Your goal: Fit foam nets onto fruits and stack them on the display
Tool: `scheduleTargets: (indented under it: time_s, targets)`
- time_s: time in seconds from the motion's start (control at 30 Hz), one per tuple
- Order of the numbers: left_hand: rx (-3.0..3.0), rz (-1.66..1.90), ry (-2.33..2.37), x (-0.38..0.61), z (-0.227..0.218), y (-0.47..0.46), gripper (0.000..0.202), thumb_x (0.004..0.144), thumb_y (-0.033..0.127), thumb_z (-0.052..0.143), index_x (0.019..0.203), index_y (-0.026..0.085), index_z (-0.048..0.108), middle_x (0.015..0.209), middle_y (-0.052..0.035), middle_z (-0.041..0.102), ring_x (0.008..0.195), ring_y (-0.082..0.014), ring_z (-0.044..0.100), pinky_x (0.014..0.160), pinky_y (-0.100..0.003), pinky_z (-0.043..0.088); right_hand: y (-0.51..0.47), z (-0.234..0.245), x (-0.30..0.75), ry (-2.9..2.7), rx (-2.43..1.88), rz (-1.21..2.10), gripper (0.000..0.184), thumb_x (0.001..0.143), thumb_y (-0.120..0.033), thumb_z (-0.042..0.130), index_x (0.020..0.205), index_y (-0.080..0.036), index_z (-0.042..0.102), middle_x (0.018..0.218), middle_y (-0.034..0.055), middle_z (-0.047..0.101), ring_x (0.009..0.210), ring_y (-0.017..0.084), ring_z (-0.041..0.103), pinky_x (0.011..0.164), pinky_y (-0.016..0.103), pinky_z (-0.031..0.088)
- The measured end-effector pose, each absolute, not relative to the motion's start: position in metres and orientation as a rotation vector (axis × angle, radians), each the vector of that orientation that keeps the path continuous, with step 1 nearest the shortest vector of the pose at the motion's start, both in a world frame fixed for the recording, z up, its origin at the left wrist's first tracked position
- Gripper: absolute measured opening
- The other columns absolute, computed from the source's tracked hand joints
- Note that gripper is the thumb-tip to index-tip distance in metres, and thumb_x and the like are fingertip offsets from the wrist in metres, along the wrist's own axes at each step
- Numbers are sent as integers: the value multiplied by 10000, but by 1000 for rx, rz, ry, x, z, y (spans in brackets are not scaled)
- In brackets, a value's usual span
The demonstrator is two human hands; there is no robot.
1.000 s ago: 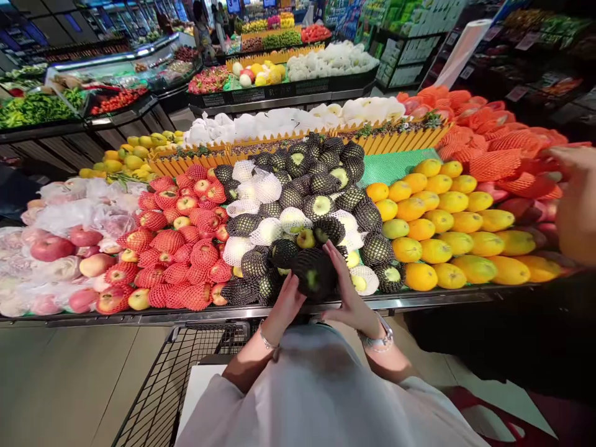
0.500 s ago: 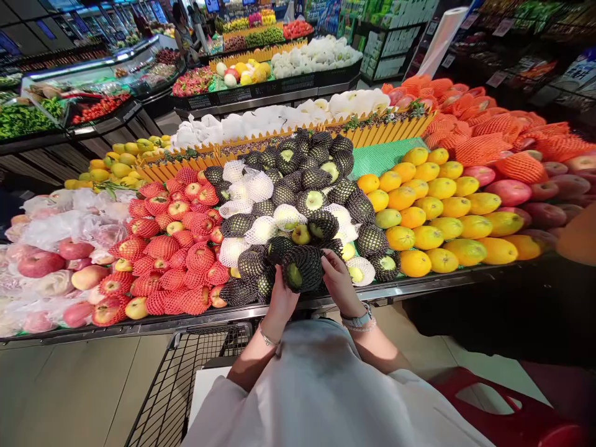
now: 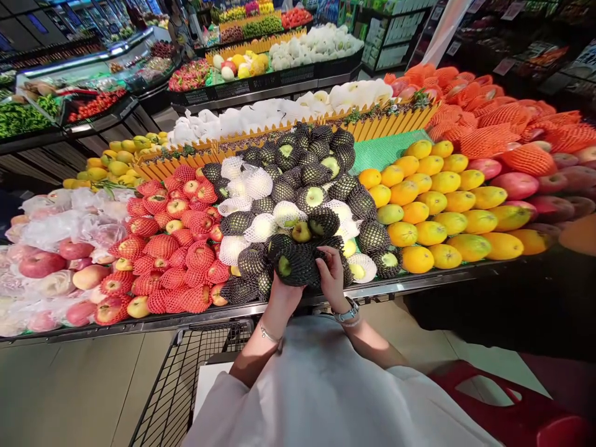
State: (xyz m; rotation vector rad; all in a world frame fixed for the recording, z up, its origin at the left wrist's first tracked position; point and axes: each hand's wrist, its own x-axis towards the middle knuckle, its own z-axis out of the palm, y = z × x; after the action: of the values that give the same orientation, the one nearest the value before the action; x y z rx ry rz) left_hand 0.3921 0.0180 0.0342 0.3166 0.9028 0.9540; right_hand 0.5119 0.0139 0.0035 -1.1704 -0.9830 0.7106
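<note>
The person's left hand (image 3: 280, 293) cups the underside of a round green fruit in a black foam net (image 3: 292, 266), fingers curled up around its near side. The right hand (image 3: 332, 273) presses against the fruit's other side, fingers bent over the stretchy mesh, so the fruit sits gripped between both hands at the front edge of the display shelf (image 3: 419, 282). The net is a soft, open lattice with the smooth green skin showing through a gap.

Just beyond the hands rises a heap of the same fruit (image 3: 307, 186), some in black nets, some in white ones. To the left of the hands lie apples in red nets (image 3: 177, 248), and farther left smooth pink apples in thin clear wrap (image 3: 56, 248). To the right of the hands sit bare, oval yellow mangoes (image 3: 442, 211), then fruit in orange nets (image 3: 507, 133).

Below the hands, a black wire shopping cart (image 3: 181, 379) holds a flat white sheet (image 3: 207, 383).
</note>
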Motion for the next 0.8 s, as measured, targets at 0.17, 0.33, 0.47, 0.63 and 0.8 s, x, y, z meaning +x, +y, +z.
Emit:
scheduleTargets:
  time_s: [0.17,0.33,0.47,0.63,0.8]
  targets:
    - [376,999,867,392,35,20,361,939,426,299,1077,254,585,1273,-47,630,1181,-214,589,1057,-477,448,13,1,514,-1110,-1173,648,196,902,-355,523,1030,-233,609,993,52,634,940,202,580,860,369,480]
    - [494,1042,871,388,40,21,396,941,474,302,1122,273,590,1200,-68,662,1196,-246,565,1002,-535,475,18,-3,512,-1134,-1173,690,229,931,-362,481,1069,-226,604,1037,60,629,974,200,582,891,375,482]
    - [308,1002,919,384,47,22,372,941,467,326,1060,259,611,1137,-57,697,1135,-256,610,920,-519,539,19,2,514,-1216,-1170,805,327,945,-341,470,1247,-237,540,1117,77,577,989,187,575,906,381,502]
    - [303,1119,871,387,56,22,455,874,562,461,1164,230,575,1250,-74,647,1179,-276,589,919,-527,545,3,28,524,-1164,-1173,492,332,963,-319,451,1284,-281,529,1355,78,436,1255,230,457,1044,442,445]
    - [362,1217,994,397,45,23,614,856,671,411,1233,210,557,1275,-90,631,1216,-218,569,1031,-412,479,-15,48,536,-1277,-1075,1036,412,973,-434,430,1354,-295,502,1288,72,534,1093,215,550,883,377,555]
